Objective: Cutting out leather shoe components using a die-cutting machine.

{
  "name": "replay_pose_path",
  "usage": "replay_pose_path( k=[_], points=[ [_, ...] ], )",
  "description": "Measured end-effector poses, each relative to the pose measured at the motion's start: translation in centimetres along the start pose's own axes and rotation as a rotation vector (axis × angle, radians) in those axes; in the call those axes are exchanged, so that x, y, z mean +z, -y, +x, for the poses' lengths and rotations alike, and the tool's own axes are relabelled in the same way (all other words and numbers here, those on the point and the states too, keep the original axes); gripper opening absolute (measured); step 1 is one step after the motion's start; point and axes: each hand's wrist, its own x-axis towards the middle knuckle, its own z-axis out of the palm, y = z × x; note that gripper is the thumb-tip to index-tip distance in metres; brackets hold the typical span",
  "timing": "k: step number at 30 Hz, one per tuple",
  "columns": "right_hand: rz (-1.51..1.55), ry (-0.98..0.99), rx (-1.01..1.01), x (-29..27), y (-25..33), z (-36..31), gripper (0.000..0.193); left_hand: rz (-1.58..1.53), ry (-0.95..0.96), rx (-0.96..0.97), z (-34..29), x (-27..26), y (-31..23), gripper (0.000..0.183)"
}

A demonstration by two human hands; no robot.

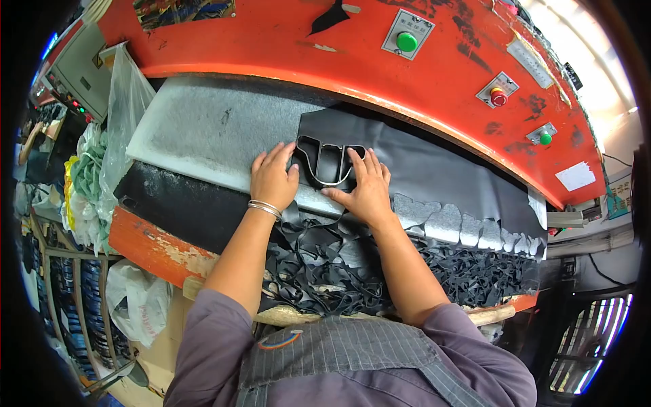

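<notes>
A black metal cutting die [330, 183], with a curved outline and inner dividers, lies on a smooth black leather-like sheet [434, 159], by its left end. My left hand [274, 178] rests on the pale board at the die's left side, fingers apart, index fingertip against its upper left corner. My right hand [367, 186] grips the die's right side, fingers over its rim and thumb below the curved edge. The sheet's near edge is scalloped where pieces are cut away. Dark scraps [325, 264] are heaped between my forearms.
A scuffed orange machine beam [271, 41] spans the far side, bearing a green button [407, 42], a red knob [498, 97] and another green button [545, 138]. The pale cutting board [196, 129] extends left. Plastic bags [139, 302] hang at left beside racks of dark items [95, 305].
</notes>
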Motion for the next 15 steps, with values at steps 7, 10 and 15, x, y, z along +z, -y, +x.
replay_pose_path(
  k=[7,10,15],
  points=[
    [0.033,-0.024,-0.065,0.2,0.0,-0.1,0.088,-0.069,0.069,-0.030,-0.8,-0.6,0.7,0.039],
    [-0.002,-0.037,-0.074,-0.3,0.4,-0.1,0.087,-0.062,0.045,-0.013,-0.7,-0.8,0.5,0.037],
    [-0.055,0.087,-0.010,-2.0,0.3,-1.1,0.103,-0.241,-0.021,-0.162,-0.4,-1.4,-0.4,0.038]
  ],
)
